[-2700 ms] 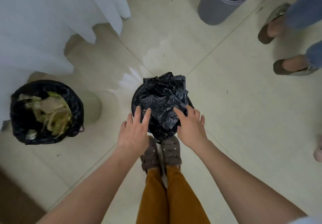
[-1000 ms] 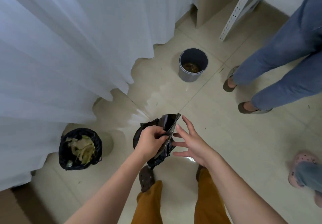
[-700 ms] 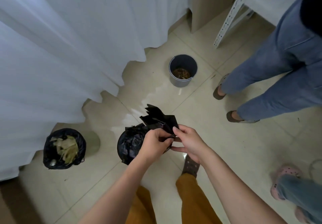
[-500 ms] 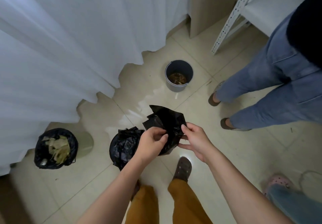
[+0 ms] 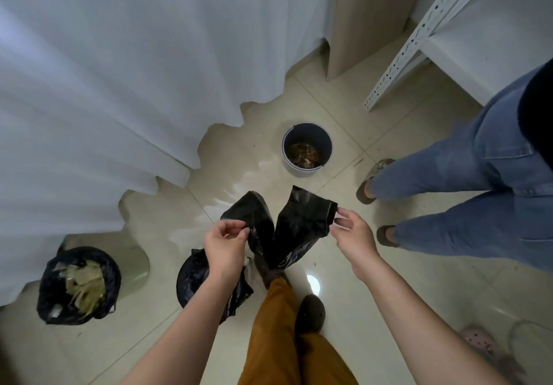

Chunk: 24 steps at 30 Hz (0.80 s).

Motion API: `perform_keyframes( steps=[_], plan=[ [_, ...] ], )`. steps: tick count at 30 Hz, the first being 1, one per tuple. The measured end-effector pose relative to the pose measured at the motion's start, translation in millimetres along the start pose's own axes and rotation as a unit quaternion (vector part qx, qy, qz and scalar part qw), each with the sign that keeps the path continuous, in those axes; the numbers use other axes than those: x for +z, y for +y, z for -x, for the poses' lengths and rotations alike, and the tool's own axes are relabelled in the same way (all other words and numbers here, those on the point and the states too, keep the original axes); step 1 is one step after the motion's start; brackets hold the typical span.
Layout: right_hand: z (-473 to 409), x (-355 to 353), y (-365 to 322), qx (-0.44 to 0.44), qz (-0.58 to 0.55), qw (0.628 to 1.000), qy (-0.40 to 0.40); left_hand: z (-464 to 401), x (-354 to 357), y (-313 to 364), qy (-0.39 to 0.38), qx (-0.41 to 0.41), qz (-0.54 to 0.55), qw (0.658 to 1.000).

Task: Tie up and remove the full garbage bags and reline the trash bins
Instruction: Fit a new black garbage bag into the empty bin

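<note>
- I see a glossy beige tiled floor (image 5: 389, 265) carrying everything.
- A grey bin (image 5: 307, 149) stands on it near the white curtain (image 5: 119, 85), brown scraps at its bottom.
- A black-lined bin (image 5: 78, 286) full of leafy waste stands far left.
- Another black-bagged bin (image 5: 194, 277) stands beside my brown shoes (image 5: 309, 313).
- A bystander's sandals (image 5: 366, 188) rest on the tiles at right.

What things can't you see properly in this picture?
Head view only:
- Black-lined bin: its inside, hidden by the left hand and forearm.
- Black bag: whether it is one piece or two, hidden by folds.
- Grey bin: brown contents too small to identify.
- Bystander in jeans: cut off at the right edge.
</note>
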State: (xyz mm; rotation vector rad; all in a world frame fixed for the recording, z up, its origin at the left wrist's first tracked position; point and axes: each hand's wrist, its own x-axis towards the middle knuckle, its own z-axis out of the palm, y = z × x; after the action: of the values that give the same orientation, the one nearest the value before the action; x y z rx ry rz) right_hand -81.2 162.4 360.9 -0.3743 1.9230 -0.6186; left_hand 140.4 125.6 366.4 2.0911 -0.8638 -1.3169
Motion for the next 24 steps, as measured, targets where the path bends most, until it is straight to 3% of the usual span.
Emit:
perform_keyframes(
  steps=[3, 5, 7, 12, 18, 21, 24],
  plan=[
    [-22.4, 5.1, -24.0, -0.02, 0.091, 0.995, 0.039, -23.1, 11.1, 21.9, -0.027, 0.019, 0.009, 0.999],
    [-34.7, 15.1, -40.7, -0.047, 0.091, 0.994, 0.031, -35.0, 16.0, 35.2, -0.061, 0.031, 0.009, 0.998],
    [-41.4, 30.2, -59.1, -0.053, 0.054, 0.997, -0.017, -44.3, 19.8, 45.7, -0.093, 0.044, 0.011, 0.995],
    [-45.7, 67.6, -92.1, 0.027, -0.071, 0.983, -0.165, -54.1, 31.3, 57.9, -0.13, 0.083, -0.003, 0.988],
    [-60.6, 86.5, -97.4, 0.063, -0.145, 0.968, -0.195, -61.5, 44.0, 43.4, -0.176, 0.109, 0.003, 0.978],
    [-69.9, 90.0, -91.5, 0.049, -0.12, 0.969, -0.209, -64.5, 46.6, 36.5, -0.193, 0.062, 0.044, 0.978],
    [-80.0, 88.8, -82.5, 0.038, -0.089, 0.974, -0.204, -70.7, 48.8, 30.4, -0.174, -0.045, 0.123, 0.976]
  ],
)
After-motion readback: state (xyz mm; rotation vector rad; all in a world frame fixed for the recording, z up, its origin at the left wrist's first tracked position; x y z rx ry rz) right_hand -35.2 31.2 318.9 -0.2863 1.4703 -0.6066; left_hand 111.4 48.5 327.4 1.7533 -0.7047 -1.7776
